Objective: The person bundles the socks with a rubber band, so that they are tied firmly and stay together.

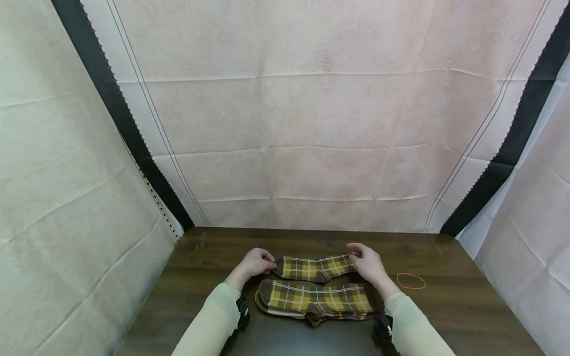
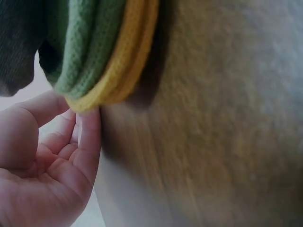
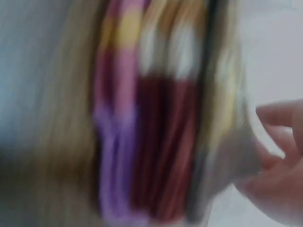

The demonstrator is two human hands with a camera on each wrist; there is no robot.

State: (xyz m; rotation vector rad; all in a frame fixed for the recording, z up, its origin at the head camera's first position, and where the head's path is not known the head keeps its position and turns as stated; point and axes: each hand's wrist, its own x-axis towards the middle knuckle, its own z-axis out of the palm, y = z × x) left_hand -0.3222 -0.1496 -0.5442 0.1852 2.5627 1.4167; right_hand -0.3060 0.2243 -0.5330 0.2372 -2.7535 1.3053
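Note:
A brown and yellow plaid sock (image 1: pixel 303 268) stretches between my two hands, just beyond a stack of socks (image 1: pixel 318 296). My left hand (image 1: pixel 257 262) pinches its dark left end between thumb and fingers. At the other end, my right hand (image 1: pixel 368 264) grips the sock near its right edge. A matching plaid sock tops the stack. In the left wrist view, folded green socks (image 2: pixel 90 47) and a yellow sock (image 2: pixel 135 52) show beside the hand. The right wrist view, blurred, shows purple socks (image 3: pixel 116 165) and maroon socks (image 3: pixel 163 156) layered under the plaid ones.
An orange rubber band (image 1: pixel 411 281) lies on the brown wooden table (image 1: pixel 463 306), right of the right hand. Pale fabric walls (image 1: pixel 311 148) with dark edging stand behind and at both sides of the table.

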